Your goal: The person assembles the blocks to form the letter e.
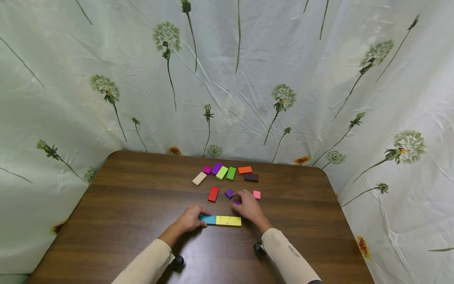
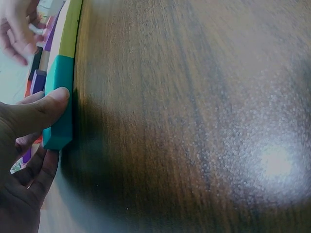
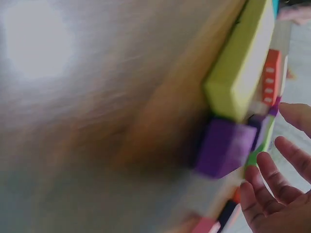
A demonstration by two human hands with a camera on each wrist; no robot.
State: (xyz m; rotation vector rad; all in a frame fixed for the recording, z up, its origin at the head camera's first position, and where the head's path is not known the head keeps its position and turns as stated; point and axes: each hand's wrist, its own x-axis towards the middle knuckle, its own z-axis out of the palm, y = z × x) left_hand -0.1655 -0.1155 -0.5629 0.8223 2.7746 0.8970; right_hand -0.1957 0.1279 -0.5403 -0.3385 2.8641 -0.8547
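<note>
My left hand (image 1: 190,219) grips the outer end of a teal block (image 2: 62,80), thumb on one side and fingers on the other. Against that block, end to end, lies a longer yellow block (image 1: 228,221), so the two make one straight row. My right hand (image 1: 248,206) is just beyond the yellow block's right end, fingers spread. Beside it a small purple block (image 3: 226,148) lies close to the yellow end; the right wrist view shows the fingers apart from it. Whether those two blocks touch is unclear.
Farther back lie a second small purple block (image 1: 229,193), a red block (image 1: 213,194) and a pink one (image 1: 257,194). Behind them are beige (image 1: 199,178), green (image 1: 231,173), orange (image 1: 245,170) and dark (image 1: 251,178) blocks. A flowered curtain (image 1: 227,98) hangs behind the wooden table (image 1: 142,185).
</note>
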